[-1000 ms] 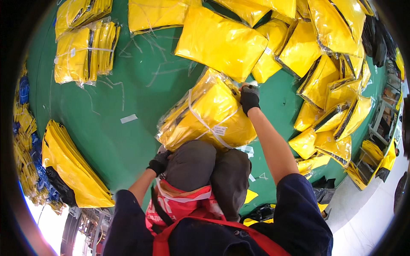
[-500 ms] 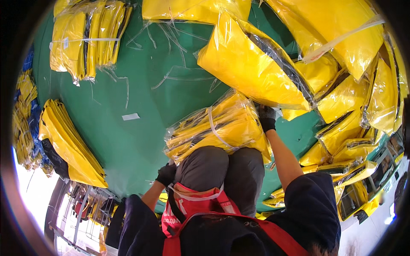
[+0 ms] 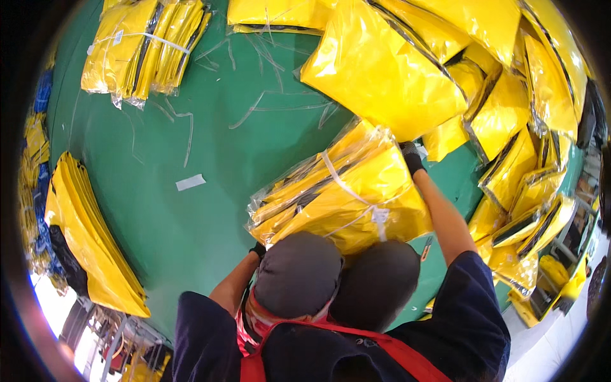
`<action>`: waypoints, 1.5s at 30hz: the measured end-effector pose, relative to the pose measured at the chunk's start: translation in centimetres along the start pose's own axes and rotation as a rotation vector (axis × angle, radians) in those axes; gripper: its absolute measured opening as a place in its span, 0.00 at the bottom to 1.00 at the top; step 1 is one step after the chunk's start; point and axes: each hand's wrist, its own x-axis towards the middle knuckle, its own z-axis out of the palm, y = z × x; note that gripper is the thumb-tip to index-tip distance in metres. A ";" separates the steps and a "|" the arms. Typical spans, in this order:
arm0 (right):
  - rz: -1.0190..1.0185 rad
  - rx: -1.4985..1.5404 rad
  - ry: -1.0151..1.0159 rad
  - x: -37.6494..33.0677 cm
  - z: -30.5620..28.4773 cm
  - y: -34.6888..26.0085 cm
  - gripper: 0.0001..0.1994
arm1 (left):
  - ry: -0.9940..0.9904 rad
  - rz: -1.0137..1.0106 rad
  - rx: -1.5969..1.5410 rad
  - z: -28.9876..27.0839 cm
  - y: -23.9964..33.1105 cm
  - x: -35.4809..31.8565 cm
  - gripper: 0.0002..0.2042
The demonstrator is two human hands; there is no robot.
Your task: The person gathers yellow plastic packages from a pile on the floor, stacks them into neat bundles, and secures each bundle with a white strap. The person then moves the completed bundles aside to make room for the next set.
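Over my knees lies a bundle of folded yellow sheets (image 3: 375,181) with black edging, in clear plastic. A white strap (image 3: 340,178) runs across it, and a white tag (image 3: 380,215) hangs at its near side. My right hand (image 3: 412,158), in a dark glove, is closed around the bundle's far right corner; its fingertips are hidden. Beside the near left corner, only a bit of my gloved left hand (image 3: 258,249) shows past my knee, its fingers hidden. Just beyond the bundle rests a large yellow plastic-wrapped packet (image 3: 382,76).
Strapped yellow bundles (image 3: 137,51) lie at the far left on the green floor (image 3: 191,223). A folded yellow stack (image 3: 89,235) stands at left. Many wrapped yellow packets (image 3: 503,114) are heaped at right. Loose clear straps, a white paper scrap (image 3: 191,182) and an orange-handled cutter (image 3: 426,248) lie about.
The bundle has tilted and swung toward the right, so its tagged side now shows. My right hand has moved right with its corner. My left hand has become mostly hidden behind my knee.
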 end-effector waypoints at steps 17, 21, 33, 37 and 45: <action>0.301 0.900 0.310 -21.4 -9.3 -7.8 0.18 | 0.421 0.365 0.650 -21.9 7.7 -8.2 0.25; 0.382 0.600 0.297 -25.1 -5.4 -6.9 0.19 | 0.282 0.411 0.678 -21.6 7.9 -7.1 0.26; 0.517 0.256 0.207 -22.9 -6.5 -7.7 0.19 | -0.039 0.172 0.859 -24.5 13.4 -7.2 0.34; 0.545 0.320 0.205 -21.0 -5.5 -5.8 0.18 | -0.270 -0.016 0.829 -25.5 15.4 -4.8 0.48; 0.767 0.389 0.094 -20.4 -5.1 -4.6 0.21 | -0.333 -0.328 0.903 -31.9 21.3 -2.3 0.13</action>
